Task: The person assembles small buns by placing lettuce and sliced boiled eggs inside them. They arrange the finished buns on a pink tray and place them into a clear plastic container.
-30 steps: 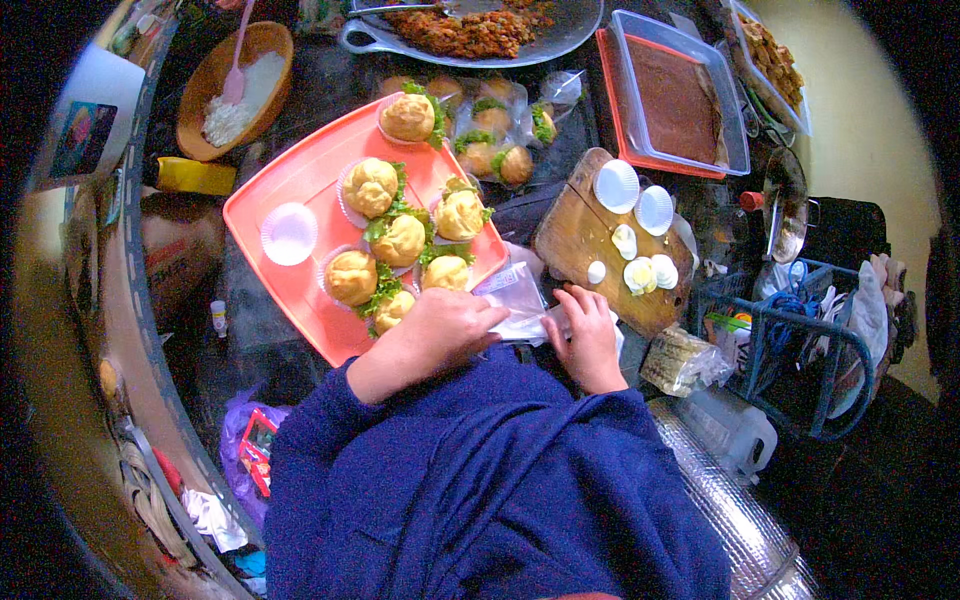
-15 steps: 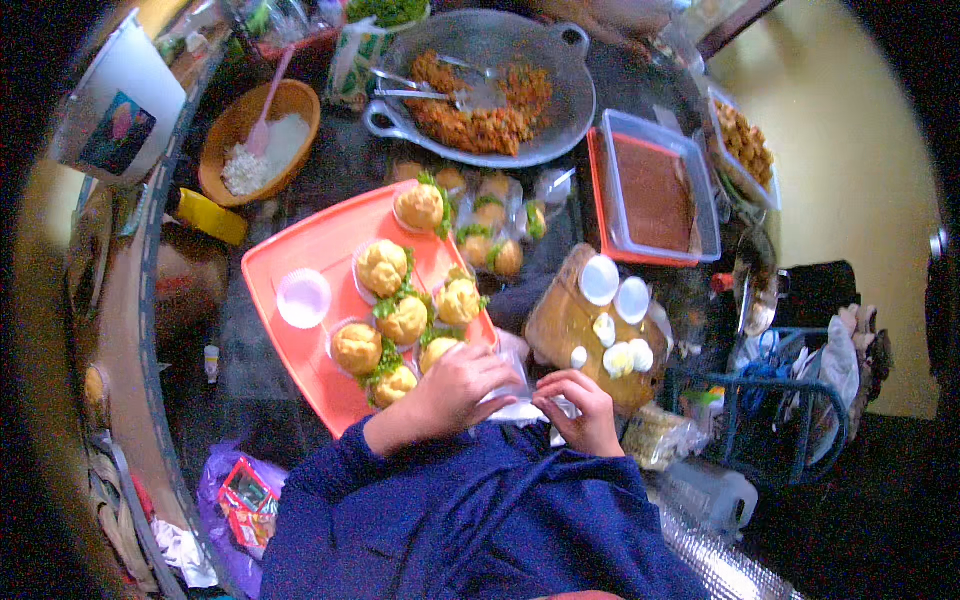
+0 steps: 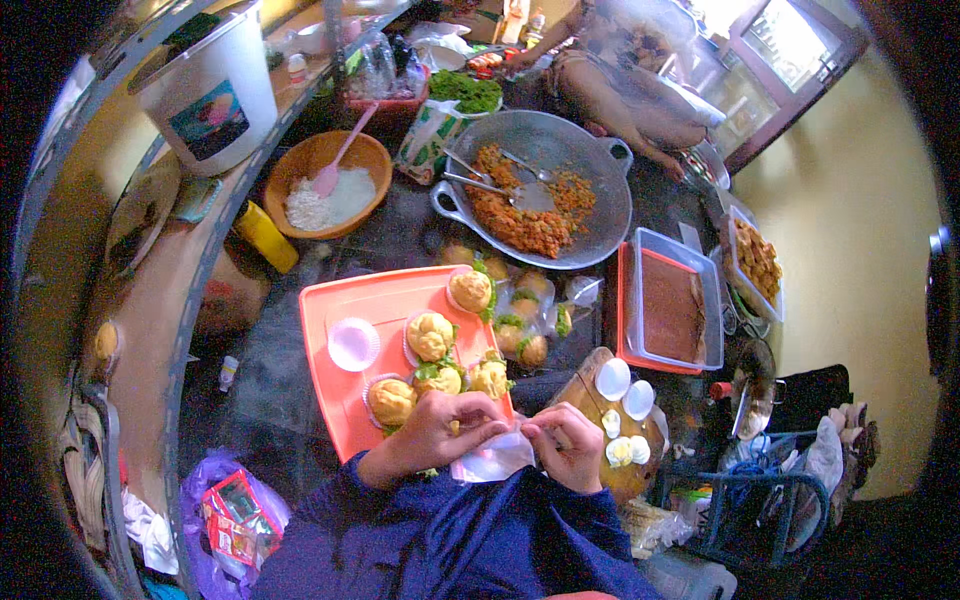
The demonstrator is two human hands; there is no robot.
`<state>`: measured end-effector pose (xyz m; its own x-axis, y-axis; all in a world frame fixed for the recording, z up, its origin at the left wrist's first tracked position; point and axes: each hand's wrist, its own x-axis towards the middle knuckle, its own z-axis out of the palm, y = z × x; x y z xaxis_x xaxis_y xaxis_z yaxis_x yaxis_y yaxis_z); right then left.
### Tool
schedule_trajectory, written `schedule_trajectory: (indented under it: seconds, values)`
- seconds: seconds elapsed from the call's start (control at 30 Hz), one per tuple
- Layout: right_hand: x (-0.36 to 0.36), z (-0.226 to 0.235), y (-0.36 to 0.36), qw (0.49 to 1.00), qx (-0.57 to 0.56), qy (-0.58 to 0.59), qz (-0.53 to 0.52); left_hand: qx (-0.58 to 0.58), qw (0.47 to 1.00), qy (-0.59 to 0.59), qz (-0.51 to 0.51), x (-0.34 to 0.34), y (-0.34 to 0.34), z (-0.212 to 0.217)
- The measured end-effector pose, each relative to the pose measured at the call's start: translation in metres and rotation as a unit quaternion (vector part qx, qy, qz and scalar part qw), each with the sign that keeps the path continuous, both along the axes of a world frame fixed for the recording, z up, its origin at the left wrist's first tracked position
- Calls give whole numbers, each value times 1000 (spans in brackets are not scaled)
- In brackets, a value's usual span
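Note:
In front of my body, a clear plastic bag (image 3: 495, 460) is stretched between my two hands. My left hand (image 3: 440, 432) pinches one side of it, and my right hand (image 3: 568, 445) pinches the other near its edge. Under and beyond my left hand lies an orange tray (image 3: 325, 300). It bears several round golden buns (image 3: 430, 337) with lettuce, some in paper cups, and one empty paper cup (image 3: 353, 344). My left hand partly hides the nearest buns. To the right of my right hand, a wooden board (image 3: 628, 482) carries white ovals (image 3: 613, 380) and cut boiled egg pieces (image 3: 627, 451).
Beyond the tray sit wrapped buns (image 3: 530, 348) and a wide pan (image 3: 590, 240) of orange filling with spoons. Left is a brown bowl (image 3: 378, 160) with white food and a pink spatula. A clear container (image 3: 712, 340) stands right. Another person (image 3: 610, 100) sits at the back.
The view has tilted up, showing more of the far side and the other person. My hands have drawn the plastic bag up, and more of it now shows between them.

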<state>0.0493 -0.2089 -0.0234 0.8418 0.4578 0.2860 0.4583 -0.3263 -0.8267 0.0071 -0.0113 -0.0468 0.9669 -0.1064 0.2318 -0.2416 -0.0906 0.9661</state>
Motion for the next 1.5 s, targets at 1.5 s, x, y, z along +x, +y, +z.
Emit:
schedule_trajectory:
  seconds: [1.5]
  values:
    - [-5, 115, -158, 841, 99, 305, 437, -58, 962, -7, -265, -27, 27, 68]
